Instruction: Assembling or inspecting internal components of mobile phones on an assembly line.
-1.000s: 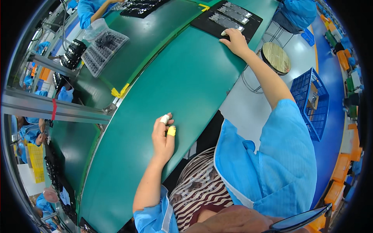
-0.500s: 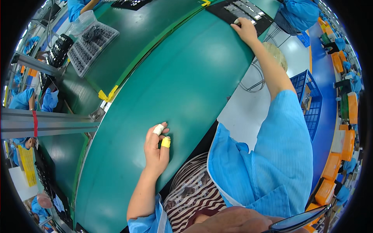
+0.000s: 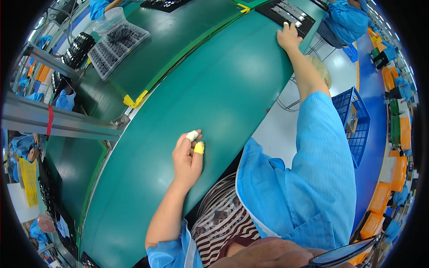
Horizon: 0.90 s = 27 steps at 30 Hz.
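My right hand (image 3: 289, 37) reaches far out, its fingertips at the near edge of a black tray (image 3: 264, 12). Its fingers look stretched out, with the thumb apart; no firm grip shows. Several silvery-grey strips (image 3: 286, 7) lie in rows on that tray. Close to my body, my left hand (image 3: 188, 158) rests over the green work surface (image 3: 214, 107), holding nothing. Its fingers bend loosely and the thumb stands apart. One of its fingers has a white wrap (image 3: 192, 136) and the thumb a yellow one (image 3: 199, 148).
Left of the green surface runs a metal rail (image 3: 67, 119) with red tape. A clear compartment tray (image 3: 117, 51) of small dark parts sits beyond the divider. A blue plastic basket (image 3: 355, 127) stands on the right. At the far right, a person in blue (image 3: 346, 22) sits near the black tray.
The view has turned slightly. The black tray lies a little farther off to the right, and my right hand's fingers are straighter. My left hand appears slightly higher and more to the right.
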Available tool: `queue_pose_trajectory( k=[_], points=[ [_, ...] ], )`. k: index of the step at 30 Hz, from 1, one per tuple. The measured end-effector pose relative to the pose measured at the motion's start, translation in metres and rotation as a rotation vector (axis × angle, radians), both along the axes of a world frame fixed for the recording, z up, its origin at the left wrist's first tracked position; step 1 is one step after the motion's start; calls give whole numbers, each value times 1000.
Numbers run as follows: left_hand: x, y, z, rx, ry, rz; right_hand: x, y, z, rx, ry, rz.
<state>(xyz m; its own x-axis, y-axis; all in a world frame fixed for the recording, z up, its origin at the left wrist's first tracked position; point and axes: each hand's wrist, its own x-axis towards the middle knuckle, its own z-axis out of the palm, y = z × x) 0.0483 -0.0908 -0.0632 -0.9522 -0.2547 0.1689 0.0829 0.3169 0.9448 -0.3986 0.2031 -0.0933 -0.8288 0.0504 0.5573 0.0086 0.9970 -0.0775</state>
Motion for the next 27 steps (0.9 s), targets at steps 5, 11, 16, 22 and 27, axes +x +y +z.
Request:
queue_pose_trajectory(
  k=[5, 11, 16, 22, 27],
  points=[
    [-3, -6, -3, -166, 145, -30, 35, -18, 14, -50, -309, 3],
    [8, 10, 20, 300, -105, -158, 84, -57, 13, -10, -315, 162],
    [30, 37, 97, 696, -94, -391, 124, -91, 5, -11, -334, 314],
    [92, 67, 206, 867, -125, -624, 138, -94, 3, 63, -276, 284],
    [134, 72, 214, 1084, 50, -403, 130, -96, 6, 120, -260, 275]
  ],
)
